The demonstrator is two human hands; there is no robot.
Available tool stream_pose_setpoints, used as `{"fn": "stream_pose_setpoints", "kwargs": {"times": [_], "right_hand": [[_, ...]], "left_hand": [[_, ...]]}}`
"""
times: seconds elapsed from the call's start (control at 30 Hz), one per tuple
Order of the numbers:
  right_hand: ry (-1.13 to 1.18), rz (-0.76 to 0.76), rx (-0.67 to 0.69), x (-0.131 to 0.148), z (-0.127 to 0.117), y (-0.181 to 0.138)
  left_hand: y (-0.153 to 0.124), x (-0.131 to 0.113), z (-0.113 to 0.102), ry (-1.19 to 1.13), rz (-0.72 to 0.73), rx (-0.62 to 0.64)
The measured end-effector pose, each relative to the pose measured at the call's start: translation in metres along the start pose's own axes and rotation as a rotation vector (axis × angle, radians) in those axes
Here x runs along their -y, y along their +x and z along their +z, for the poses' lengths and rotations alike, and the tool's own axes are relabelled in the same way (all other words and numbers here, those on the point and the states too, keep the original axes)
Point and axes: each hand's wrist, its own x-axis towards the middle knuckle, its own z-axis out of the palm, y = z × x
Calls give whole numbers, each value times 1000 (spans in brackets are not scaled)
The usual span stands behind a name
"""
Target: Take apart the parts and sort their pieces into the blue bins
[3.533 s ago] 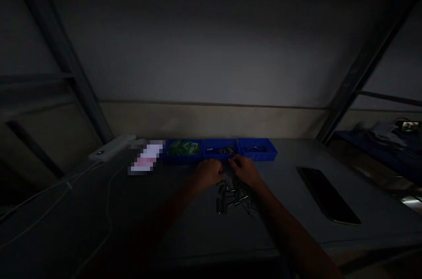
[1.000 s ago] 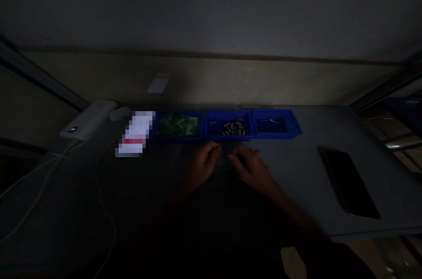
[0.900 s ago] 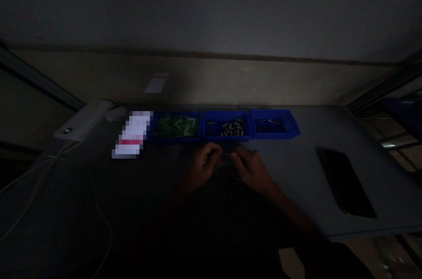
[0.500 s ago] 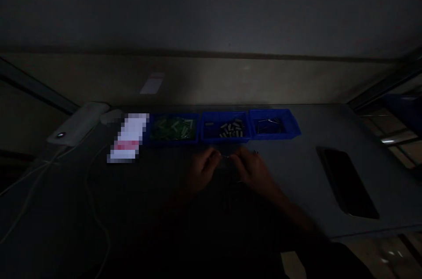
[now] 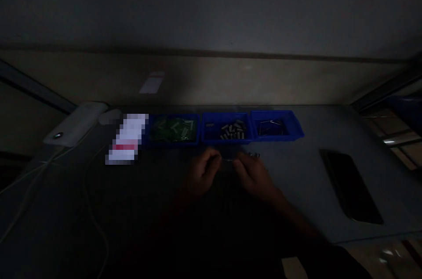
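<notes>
The scene is very dark. My left hand and my right hand are close together over the grey table, fingers pinched. A thin small pin-like part spans between their fingertips. Just behind them stand three blue bins: the left bin with green pieces, the middle bin with small grey cylinders, the right bin with thin wires. A few small parts lie on the table by my right hand.
A dark phone lies flat at the right. A white power strip with cables sits at the left. A white and red pixelated card lies beside the bins. A wall rises behind the table.
The view tilted downward since the oldest frame. Over the last second both hands stayed pinched together in front of the middle bin, shifting only slightly.
</notes>
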Motion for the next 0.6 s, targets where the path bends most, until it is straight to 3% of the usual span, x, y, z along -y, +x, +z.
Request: {"fn": "stream_pose_setpoints", "kwargs": {"times": [0.27, 0.5, 0.6], "right_hand": [[62, 45, -67, 0, 1, 0], [65, 36, -90, 0, 1, -1], [62, 28, -92, -1, 1, -1]], "left_hand": [[-1, 4, 3, 13, 77, 17], [1, -6, -2, 68, -18, 20], [-1, -7, -3, 141, 9, 34]]}}
